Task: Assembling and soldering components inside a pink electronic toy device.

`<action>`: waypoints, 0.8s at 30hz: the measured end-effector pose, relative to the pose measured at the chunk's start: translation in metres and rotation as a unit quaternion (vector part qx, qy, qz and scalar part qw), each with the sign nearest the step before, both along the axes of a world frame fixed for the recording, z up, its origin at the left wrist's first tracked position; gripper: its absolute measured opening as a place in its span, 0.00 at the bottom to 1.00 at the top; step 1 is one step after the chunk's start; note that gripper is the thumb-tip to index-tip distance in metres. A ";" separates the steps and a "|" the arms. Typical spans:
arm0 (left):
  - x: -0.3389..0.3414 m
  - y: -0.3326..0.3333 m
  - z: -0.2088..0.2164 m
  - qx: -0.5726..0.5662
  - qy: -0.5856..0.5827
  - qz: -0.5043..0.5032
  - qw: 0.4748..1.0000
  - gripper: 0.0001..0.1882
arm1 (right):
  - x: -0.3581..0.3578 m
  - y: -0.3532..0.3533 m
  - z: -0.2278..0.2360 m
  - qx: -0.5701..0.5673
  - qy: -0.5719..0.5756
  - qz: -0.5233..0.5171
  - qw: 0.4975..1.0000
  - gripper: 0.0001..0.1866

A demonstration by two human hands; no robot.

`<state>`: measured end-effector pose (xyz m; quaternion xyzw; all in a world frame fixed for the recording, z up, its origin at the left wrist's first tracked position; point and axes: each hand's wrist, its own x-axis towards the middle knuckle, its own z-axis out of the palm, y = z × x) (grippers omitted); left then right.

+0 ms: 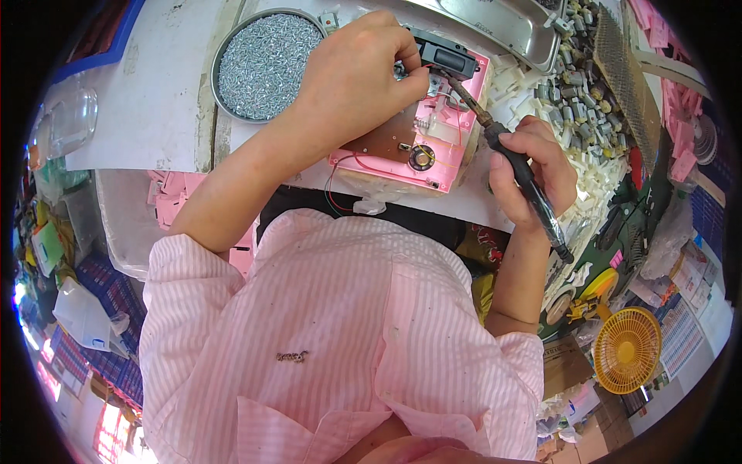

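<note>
Soldering iron (532,187): While its long axis slants across the right side of the pink casing (457,157), its tip points up-left, to the near edge of the black block (450,59) at the casing's far end.
Right hand (541,172): just right of the casing, thumb and fingers wrapped around the iron's dark handle.
Left hand (363,66): over the casing's far left part, thumb and forefinger narrowed together beside the black block; whether something is pinched between them, I cannot tell.
Casing: open side up, its right edge running away from the person and leaning right; a round speaker (422,158) sits near its closest edge.
Black block: long axis running left to right, dipping slightly at the right.
Writing: faint marks on the metal tray (529,45), beyond the casing to the right; printed sheets (684,332) far to the casing's right, lettering too small to read.
Round dish (216,87): left of the casing, heaped with small silvery screws (267,68).
Clear bin (122,228): left of the casing and nearer the person, holding pink plastic parts (171,203).
</note>
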<state>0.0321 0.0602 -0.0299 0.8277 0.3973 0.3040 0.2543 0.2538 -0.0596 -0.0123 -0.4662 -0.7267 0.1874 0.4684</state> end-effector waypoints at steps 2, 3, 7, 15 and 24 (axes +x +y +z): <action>-0.001 0.000 0.003 -0.004 0.008 0.000 1.000 0.08 | 0.000 0.001 -0.001 -0.001 0.007 0.006 1.000 0.14; -0.001 0.000 0.002 -0.002 0.005 -0.002 1.000 0.08 | 0.001 0.001 -0.002 -0.001 0.010 0.008 1.000 0.14; -0.001 0.002 0.001 0.000 -0.006 -0.011 1.000 0.08 | 0.002 0.001 0.000 -0.013 0.003 0.016 1.000 0.13; -0.003 0.002 0.001 -0.004 -0.019 -0.016 1.000 0.09 | -0.003 0.009 -0.002 -0.009 0.002 -0.012 1.000 0.14; -0.003 0.001 0.000 -0.030 -0.037 -0.010 0.999 0.08 | -0.009 0.014 -0.001 -0.008 -0.010 -0.022 1.000 0.14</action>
